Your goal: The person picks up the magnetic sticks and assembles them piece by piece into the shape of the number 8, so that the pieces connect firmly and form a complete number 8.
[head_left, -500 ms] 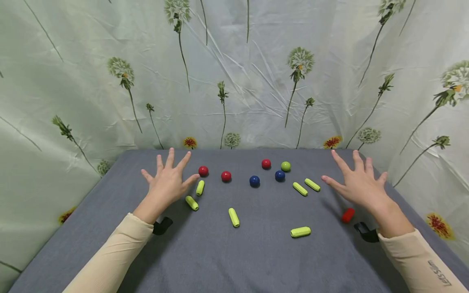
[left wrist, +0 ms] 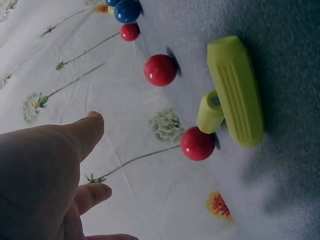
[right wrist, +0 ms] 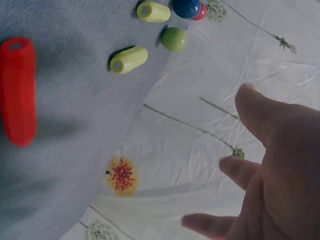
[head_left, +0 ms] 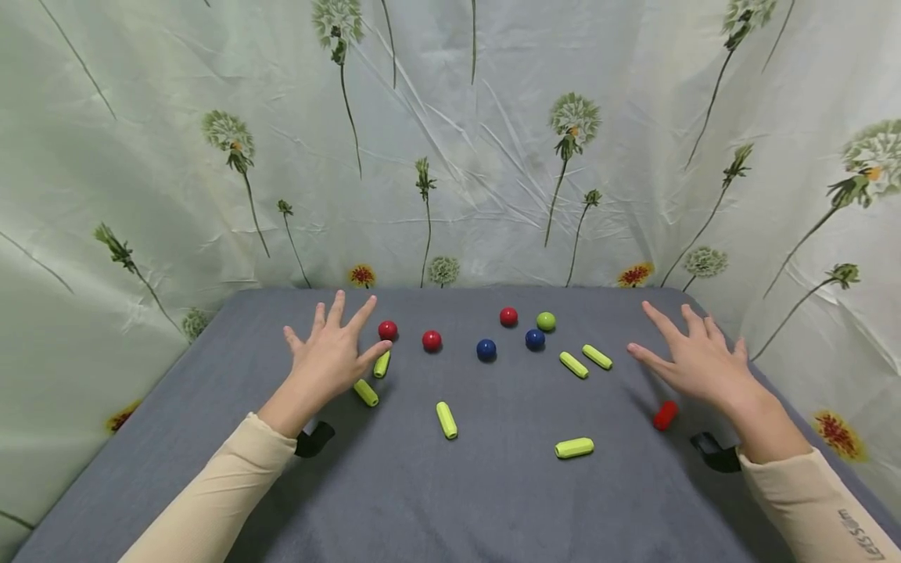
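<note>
My left hand (head_left: 325, 361) hovers over the left of the table with fingers spread, holding nothing. Two yellow-green ribbed sticks, one upper (head_left: 382, 364) and one lower (head_left: 366, 392), lie just to its right, each partly behind the hand in the head view or close to it. Beyond its thumb sits a red ball (head_left: 388, 331); another red ball (head_left: 432, 341) is further right. Over the right side my right hand (head_left: 707, 367) is also raised, fingers spread and nothing in it. A red stick (head_left: 665, 415) lies below and left of it; two yellow-green sticks (right wrist: 129, 60) are further left.
Two blue balls (head_left: 486, 349), a third red ball (head_left: 509, 317) and a green ball (head_left: 546, 321) rest near the back. Nearer the front lie two more yellow-green sticks, one upright (head_left: 446, 420), one sideways (head_left: 574, 448). A flowered curtain (head_left: 450, 141) hangs behind the grey-covered table (head_left: 422, 508).
Both hands have shifted slightly right and a little down in the head view, still spread. The view itself has moved a touch. The balls and sticks lie as before.
</note>
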`<state>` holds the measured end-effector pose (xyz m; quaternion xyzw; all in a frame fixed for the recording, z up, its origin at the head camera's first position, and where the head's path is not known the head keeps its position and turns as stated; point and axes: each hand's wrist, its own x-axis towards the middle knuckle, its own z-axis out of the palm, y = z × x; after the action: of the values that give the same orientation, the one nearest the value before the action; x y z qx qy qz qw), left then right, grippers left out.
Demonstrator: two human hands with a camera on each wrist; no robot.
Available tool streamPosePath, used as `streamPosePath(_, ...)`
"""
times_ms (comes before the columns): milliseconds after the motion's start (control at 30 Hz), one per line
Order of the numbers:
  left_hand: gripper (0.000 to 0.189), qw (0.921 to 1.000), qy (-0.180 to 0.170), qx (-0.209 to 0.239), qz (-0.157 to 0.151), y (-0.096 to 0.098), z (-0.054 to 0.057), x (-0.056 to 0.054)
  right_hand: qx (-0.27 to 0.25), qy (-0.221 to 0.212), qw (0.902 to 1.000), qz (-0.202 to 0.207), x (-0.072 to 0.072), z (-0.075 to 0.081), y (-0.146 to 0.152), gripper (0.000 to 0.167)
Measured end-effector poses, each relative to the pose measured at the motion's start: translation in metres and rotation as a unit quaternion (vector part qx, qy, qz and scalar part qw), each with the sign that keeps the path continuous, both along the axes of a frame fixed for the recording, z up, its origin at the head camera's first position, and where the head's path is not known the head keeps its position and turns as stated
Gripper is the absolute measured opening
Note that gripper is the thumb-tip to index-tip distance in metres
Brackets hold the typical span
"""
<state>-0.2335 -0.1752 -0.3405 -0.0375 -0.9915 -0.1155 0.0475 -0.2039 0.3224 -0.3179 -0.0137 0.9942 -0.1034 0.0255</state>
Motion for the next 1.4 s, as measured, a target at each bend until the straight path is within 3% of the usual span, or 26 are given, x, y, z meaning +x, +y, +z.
streamPosePath(200, 0.078, 0.9998, 0.014, 0.001, -0.013, 0.007, -0.002, 0.004, 0.031, -0.022, 0.9981, 0.049, 0.003, -0.002, 0.022, 0.088)
streamPosePath(467, 0.070, 0.9982, 0.042, 0.007, -0.042, 0.016, -0.003, 0.011, -0.003, -0.036, 0.9906, 0.132, 0.007, -0.015, 0.050, 0.076)
streamPosePath(800, 0.058, 0.9912, 0.089, -0.008, -0.098, 0.021, -0.013, 0.020, -0.051, -0.059, 0.9871, 0.140, 0.011, -0.027, 0.066, 0.064)
streamPosePath(1033, 0.051, 0.9856, 0.108, -0.018, -0.128, 0.026, -0.019, 0.018, -0.079, -0.058, 0.9842, 0.148, 0.013, -0.037, 0.072, 0.055)
streamPosePath(1400, 0.049, 0.9829, 0.112, -0.008, -0.146, 0.025, -0.029, 0.013, -0.148, -0.078, 0.9699, 0.177, 0.015, -0.053, 0.078, 0.047)
